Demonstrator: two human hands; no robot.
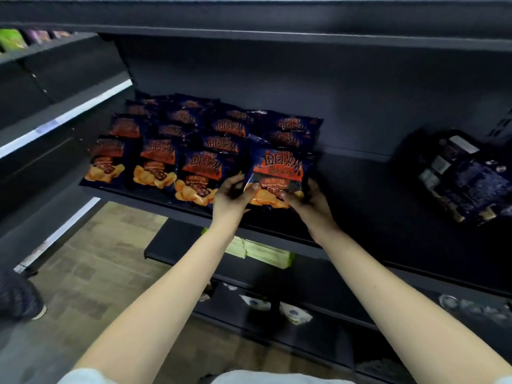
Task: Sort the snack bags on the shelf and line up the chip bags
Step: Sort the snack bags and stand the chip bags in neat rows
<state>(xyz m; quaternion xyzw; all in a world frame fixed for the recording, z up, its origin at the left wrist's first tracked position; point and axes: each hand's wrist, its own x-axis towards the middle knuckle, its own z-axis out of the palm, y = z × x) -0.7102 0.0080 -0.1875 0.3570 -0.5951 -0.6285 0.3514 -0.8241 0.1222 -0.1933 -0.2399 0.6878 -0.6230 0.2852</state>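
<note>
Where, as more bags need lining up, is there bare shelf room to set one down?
The shelf is bare between the held chip bag and the loose dark bags at the far right. Left of the held bag it is crowded: rows of chip bags overlap, leaving no gap.

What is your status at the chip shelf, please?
Grip: left hand and right hand on one chip bag, lower edge. Bag at right end of front row. Far right: loose bags piled.

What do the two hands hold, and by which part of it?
Both hold one chip bag. The left hand grips its lower left corner, and the right hand grips its lower right corner.
</note>
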